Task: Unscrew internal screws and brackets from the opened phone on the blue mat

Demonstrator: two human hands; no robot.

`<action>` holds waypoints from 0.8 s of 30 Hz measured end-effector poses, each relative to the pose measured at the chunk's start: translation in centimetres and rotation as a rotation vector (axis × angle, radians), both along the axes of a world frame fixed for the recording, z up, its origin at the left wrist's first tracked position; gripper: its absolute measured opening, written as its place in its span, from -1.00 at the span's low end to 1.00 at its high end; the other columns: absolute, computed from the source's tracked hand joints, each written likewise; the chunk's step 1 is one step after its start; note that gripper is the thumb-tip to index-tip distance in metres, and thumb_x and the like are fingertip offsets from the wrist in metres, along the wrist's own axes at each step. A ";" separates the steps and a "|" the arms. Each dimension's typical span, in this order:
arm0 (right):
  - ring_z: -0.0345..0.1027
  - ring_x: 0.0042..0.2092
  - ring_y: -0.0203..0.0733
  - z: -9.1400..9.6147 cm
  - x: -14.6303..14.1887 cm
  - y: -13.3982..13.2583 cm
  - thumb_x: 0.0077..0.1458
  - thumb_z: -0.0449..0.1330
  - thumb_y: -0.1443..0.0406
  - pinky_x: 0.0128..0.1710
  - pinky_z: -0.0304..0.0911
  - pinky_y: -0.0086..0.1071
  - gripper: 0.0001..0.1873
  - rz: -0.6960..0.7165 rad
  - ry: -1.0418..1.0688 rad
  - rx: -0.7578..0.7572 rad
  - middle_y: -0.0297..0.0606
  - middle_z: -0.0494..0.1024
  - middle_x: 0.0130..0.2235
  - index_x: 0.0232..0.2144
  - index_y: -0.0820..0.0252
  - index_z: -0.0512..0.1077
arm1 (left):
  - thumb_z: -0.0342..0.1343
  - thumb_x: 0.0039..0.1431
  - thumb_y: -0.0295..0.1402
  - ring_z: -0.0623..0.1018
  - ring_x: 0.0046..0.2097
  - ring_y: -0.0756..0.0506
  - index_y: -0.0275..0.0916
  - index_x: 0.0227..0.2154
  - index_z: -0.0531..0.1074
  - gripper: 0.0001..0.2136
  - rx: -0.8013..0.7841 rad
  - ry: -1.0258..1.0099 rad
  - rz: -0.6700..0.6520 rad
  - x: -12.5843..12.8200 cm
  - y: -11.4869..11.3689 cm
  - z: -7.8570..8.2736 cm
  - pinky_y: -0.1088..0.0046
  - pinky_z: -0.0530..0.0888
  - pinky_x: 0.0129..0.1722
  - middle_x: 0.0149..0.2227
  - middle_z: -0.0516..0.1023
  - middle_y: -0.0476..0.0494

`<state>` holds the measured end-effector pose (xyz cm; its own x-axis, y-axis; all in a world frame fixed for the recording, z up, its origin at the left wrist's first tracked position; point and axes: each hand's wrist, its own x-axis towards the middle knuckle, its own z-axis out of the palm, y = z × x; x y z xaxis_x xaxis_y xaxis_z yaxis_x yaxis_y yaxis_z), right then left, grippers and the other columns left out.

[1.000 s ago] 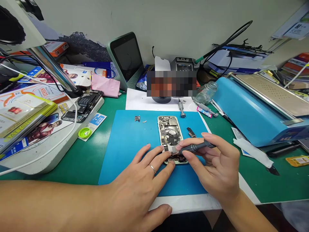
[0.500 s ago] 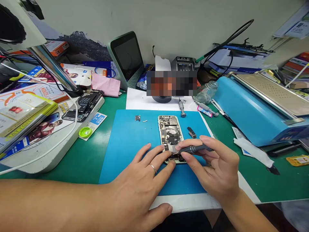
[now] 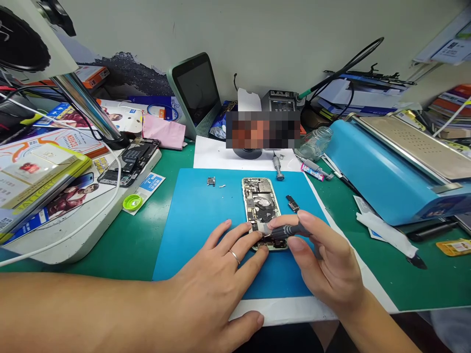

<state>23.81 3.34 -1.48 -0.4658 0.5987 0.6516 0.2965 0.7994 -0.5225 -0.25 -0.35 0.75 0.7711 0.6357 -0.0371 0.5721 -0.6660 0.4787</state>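
An opened phone (image 3: 261, 203) with its inner parts bare lies on a blue mat (image 3: 191, 220). My left hand (image 3: 217, 274) rests flat on the mat, fingers spread, its fingertips pressing the phone's lower left edge; a ring sits on one finger. My right hand (image 3: 326, 264) pinches a dark grey screwdriver (image 3: 289, 230), whose tip points into the phone's lower end. Small loose parts (image 3: 211, 181) lie on the mat to the upper left, and a black part (image 3: 293, 203) lies right of the phone.
A blue machine (image 3: 386, 171) stands at the right, with a glass jar (image 3: 318, 139) beside it. A second opened phone (image 3: 128, 162) lies on a white base at left by a green cap (image 3: 132, 202). A tilted screen (image 3: 196, 93) and cables stand at the back.
My right hand has shifted slightly left and curled closer over the screwdriver. The left hand stays on the phone. The view moved a little.
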 end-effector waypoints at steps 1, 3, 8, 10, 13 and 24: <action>0.57 0.06 -0.19 0.0 0.0 0.0 0.26 0.12 0.62 0.07 0.55 -0.21 -0.15 0.004 -0.003 0.006 -0.15 0.59 0.07 0.46 -0.04 0.09 | 0.15 0.33 -0.11 0.11 0.49 -0.48 -0.38 0.41 0.16 -0.29 0.000 -0.002 0.002 0.0 0.0 0.0 -0.38 0.08 0.41 0.47 0.13 -0.45; 0.56 0.07 -0.18 -0.1 0.0 0.1 0.26 0.13 0.61 0.09 0.54 -0.20 -0.16 0.005 -0.017 0.019 -0.14 0.59 0.07 0.46 -0.03 0.09 | 0.15 0.33 -0.11 0.11 0.49 -0.47 -0.38 0.41 0.16 -0.29 0.001 -0.006 0.008 -0.1 -0.1 0.0 -0.37 0.07 0.42 0.48 0.13 -0.45; 0.53 0.04 -0.15 0.1 0.1 0.3 0.26 0.13 0.60 0.03 0.53 -0.19 -0.14 0.021 -0.046 0.051 -0.15 0.58 0.06 0.47 -0.06 0.08 | 0.15 0.32 -0.11 0.09 0.49 -0.46 -0.38 0.42 0.15 -0.28 0.009 0.000 0.011 -0.1 -0.2 -0.2 -0.37 0.08 0.42 0.48 0.11 -0.42; 0.52 0.03 -0.15 0.1 0.1 0.4 0.25 0.14 0.60 -0.02 0.53 -0.21 -0.13 0.025 -0.053 0.060 -0.16 0.57 0.05 0.47 -0.07 0.08 | 0.15 0.32 -0.10 0.09 0.49 -0.46 -0.38 0.43 0.14 -0.27 0.014 0.000 0.013 -0.1 -0.2 -0.2 -0.37 0.08 0.42 0.49 0.11 -0.42; 0.53 0.05 -0.12 0.1 -0.1 0.3 0.25 0.14 0.60 0.04 0.51 -0.16 -0.12 -0.012 -0.053 0.061 -0.14 0.57 0.09 0.48 -0.06 0.07 | 0.15 0.33 -0.11 0.10 0.49 -0.46 -0.38 0.42 0.15 -0.28 0.016 -0.005 0.011 0.0 -0.1 -0.2 -0.37 0.08 0.42 0.48 0.11 -0.43; 0.51 -0.09 -0.10 0.3 -0.3 0.3 0.20 0.22 0.57 -0.10 0.53 -0.15 -0.15 -0.073 -0.033 0.076 -0.17 0.59 0.06 0.43 -0.06 0.17 | 0.18 0.30 -0.14 0.10 0.49 -0.45 -0.36 0.42 0.14 -0.28 0.033 -0.042 0.020 -0.1 -0.3 -0.6 -0.30 0.04 0.45 0.47 0.13 -0.42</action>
<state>23.53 3.65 -1.23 -0.4448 0.5809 0.6817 0.3715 0.8122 -0.4497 -0.38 -0.69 0.14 0.7584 0.6516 0.0163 0.5655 -0.6702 0.4806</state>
